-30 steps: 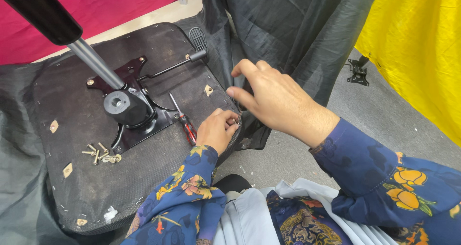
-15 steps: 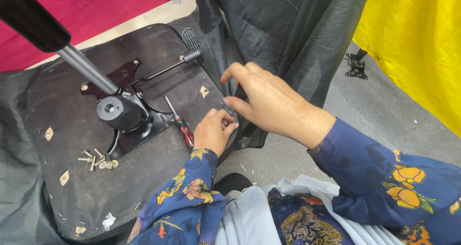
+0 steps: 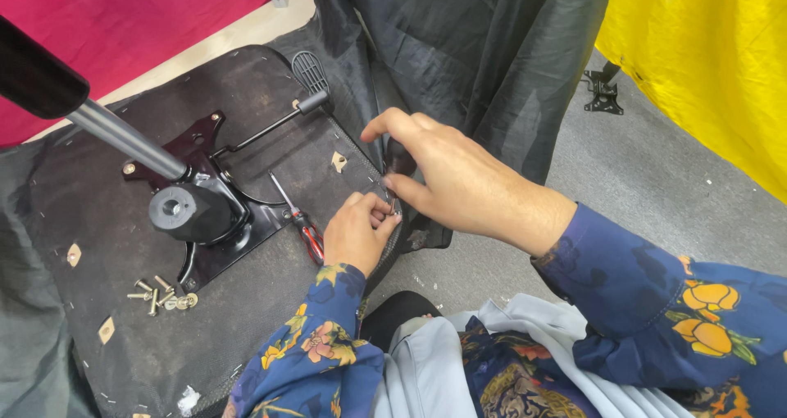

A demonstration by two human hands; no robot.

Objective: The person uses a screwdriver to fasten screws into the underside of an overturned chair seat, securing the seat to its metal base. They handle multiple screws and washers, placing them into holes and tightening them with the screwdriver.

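At frame centre, the left hand (image 3: 354,231) is curled into a loose fist on the right edge of the upturned seat base (image 3: 123,336), its fingers closed around the black fabric cover (image 3: 459,65) where that cover meets the edge. The right hand (image 3: 459,180) sits just to the right and slightly above, touching the left; thumb and forefinger are pinched narrowly on a small dark item at the same edge, too small to identify, while the remaining fingers are spread. The cover rises from this point to the upper centre of the frame in loose folds. A red-handled screwdriver (image 3: 297,218) lies flat on the seat base just left of the left hand, tip toward the upper left. The black metal mechanism plate (image 3: 205,221) occupies left of centre, with a grey gas cylinder (image 3: 123,139) running from it toward the upper left corner. A cluster of loose screws (image 3: 160,293) lies on the base at lower left, well apart from both hands.
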